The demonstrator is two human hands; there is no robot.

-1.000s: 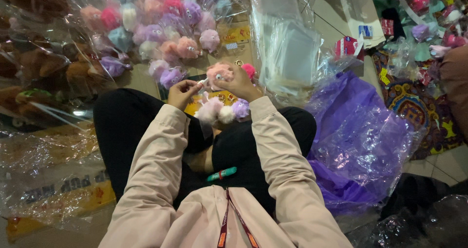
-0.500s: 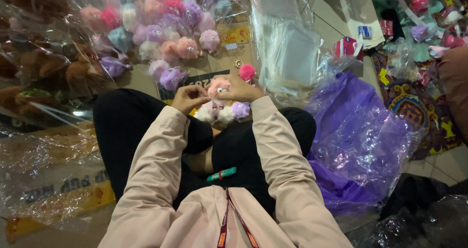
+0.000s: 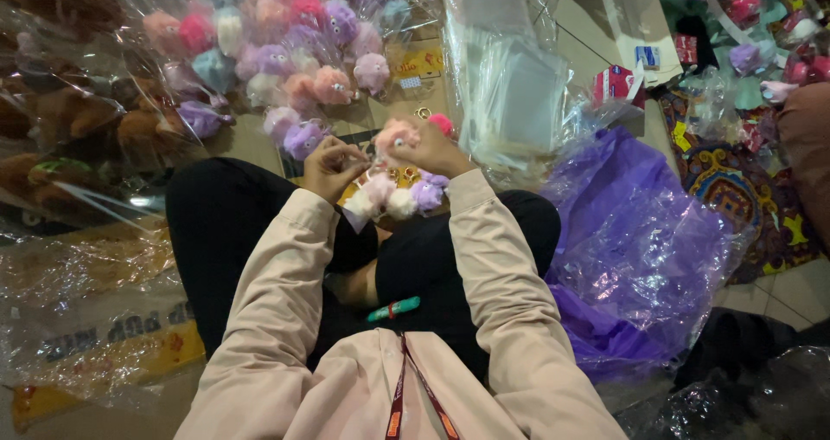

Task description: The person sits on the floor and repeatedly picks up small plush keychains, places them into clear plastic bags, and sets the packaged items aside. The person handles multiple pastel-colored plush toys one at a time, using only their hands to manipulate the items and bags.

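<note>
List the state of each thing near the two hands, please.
Left hand: closed, pinching a small piece.
Right hand: closed on the pink pom-pom toy.
Loose pom-poms: lying on the lap.
Green pen: lying on the lap.
Clear bag stack: lying untouched.

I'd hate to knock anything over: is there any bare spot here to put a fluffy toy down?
Barely. A bare strip of cardboard lies between the bagged fluffy toys and the black-clad knee. Around the left hand and right hand, loose toys crowd in. The purple plastic bag fills the right.
</note>
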